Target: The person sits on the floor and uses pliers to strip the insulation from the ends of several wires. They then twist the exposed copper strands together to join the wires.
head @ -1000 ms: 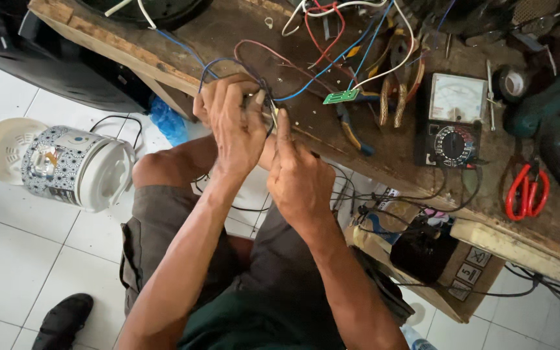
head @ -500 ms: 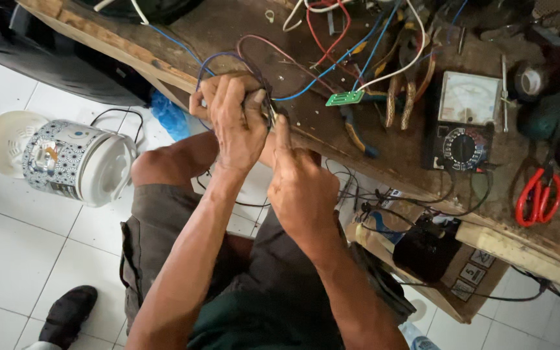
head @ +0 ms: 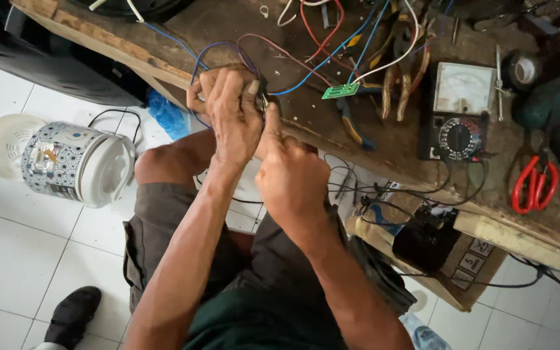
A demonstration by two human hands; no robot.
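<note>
White tile floor under a worn wooden bench (head: 228, 26). At the bench edge, left of the meter (head: 458, 110), the left hand (head: 228, 116) and right hand (head: 290, 175) together pinch a small part (head: 260, 100) joined to coloured wires (head: 306, 78).

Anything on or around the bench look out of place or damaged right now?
Yes. A rice cooker lies tipped on its side on the floor tiles, lid hanging open. On the workbench, loose wires sprawl tangled around the small green circuit board.
</note>
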